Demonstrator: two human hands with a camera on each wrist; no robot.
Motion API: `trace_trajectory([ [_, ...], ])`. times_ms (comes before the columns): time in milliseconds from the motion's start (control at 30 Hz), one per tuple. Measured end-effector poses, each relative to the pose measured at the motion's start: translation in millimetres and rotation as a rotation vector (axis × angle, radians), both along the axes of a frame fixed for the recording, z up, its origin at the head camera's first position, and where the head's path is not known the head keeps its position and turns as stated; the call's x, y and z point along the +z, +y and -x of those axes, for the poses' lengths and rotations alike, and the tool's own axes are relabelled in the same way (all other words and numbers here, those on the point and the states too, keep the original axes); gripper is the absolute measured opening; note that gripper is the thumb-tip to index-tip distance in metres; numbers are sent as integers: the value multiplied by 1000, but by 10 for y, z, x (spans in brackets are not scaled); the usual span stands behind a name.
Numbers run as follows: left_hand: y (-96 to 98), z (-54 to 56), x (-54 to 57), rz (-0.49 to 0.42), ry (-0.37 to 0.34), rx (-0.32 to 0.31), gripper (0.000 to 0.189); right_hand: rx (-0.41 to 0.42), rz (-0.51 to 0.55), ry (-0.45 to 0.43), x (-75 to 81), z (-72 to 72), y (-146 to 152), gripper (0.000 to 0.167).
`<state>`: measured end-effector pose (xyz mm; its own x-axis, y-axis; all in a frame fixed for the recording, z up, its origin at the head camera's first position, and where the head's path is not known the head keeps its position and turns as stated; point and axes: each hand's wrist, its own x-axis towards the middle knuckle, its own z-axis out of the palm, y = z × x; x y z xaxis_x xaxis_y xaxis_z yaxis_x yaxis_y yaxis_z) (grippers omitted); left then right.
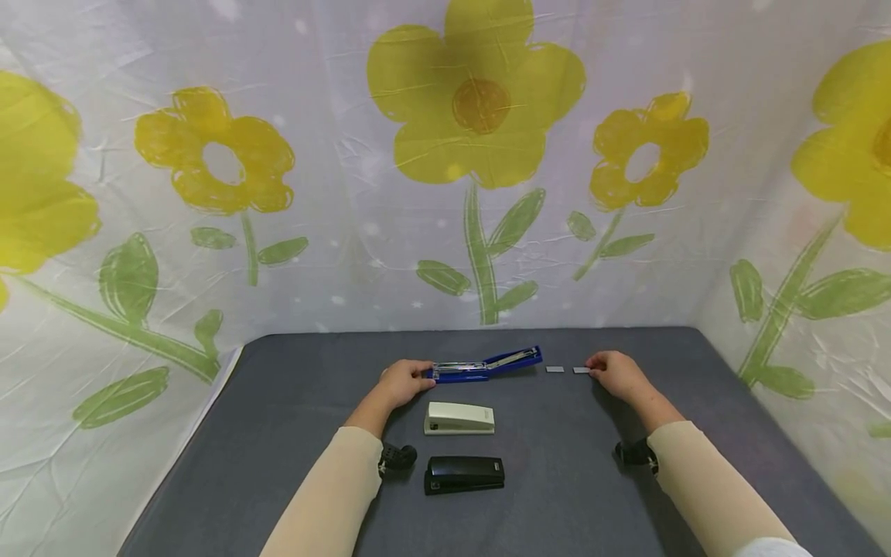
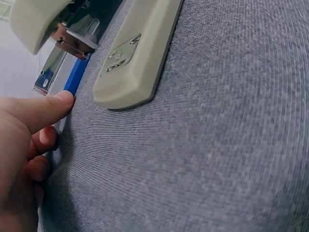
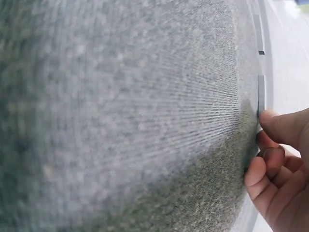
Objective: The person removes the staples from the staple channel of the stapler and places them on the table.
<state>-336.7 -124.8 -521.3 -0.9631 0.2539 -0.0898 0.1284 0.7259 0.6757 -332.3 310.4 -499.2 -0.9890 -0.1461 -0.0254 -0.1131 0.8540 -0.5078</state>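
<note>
A blue stapler (image 1: 459,377) lies opened out near the far side of the table, its top swung over to the right and its metal staple channel exposed. My left hand (image 1: 404,381) grips its left end; in the left wrist view the thumb presses on the blue edge (image 2: 76,75). To the stapler's right are two small grey strips of staples. One strip (image 1: 554,369) lies untouched beside the stapler. The other strip (image 1: 580,370) is pinched at its right end by my right hand (image 1: 622,377), with the thumb at the strip's end (image 3: 261,92) in the right wrist view.
A cream stapler (image 1: 459,418) sits in front of the blue one, and a black stapler (image 1: 464,474) stands nearer me. Both are between my forearms. The dark grey cloth-covered table (image 1: 543,495) meets a flowered curtain (image 1: 348,255) at its back edge.
</note>
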Motion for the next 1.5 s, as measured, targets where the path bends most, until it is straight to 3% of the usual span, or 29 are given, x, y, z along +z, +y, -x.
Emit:
trace_trajectory([
  [200,-22,6,-34,-12,12,-19,56,22,47,40,29,-19,-3,31],
  [333,-19,-47,-13,-36,38,-14,58,23,74,105,123,-58,-61,34],
  [567,-6,-189,51,-128,84,54,38,14,80,254,359,-160,-298,34],
  [700,-6,-261,88,-179,106,65,24,11,111,284,447,-214,-522,33],
  [833,-13,-341,134,-146,99,53,21,41,149,288,505,-277,-784,32],
  [1033,-29,-486,190,-69,65,-19,21,149,185,298,562,-390,-1278,29],
  [1267,-22,-642,165,-8,41,-23,21,327,196,197,568,-525,-1914,26],
  [1400,-2,-713,167,5,31,-81,24,447,163,156,517,-576,-2166,24],
  [1500,8,-751,167,15,17,-110,31,502,82,131,483,-609,-2316,27],
])
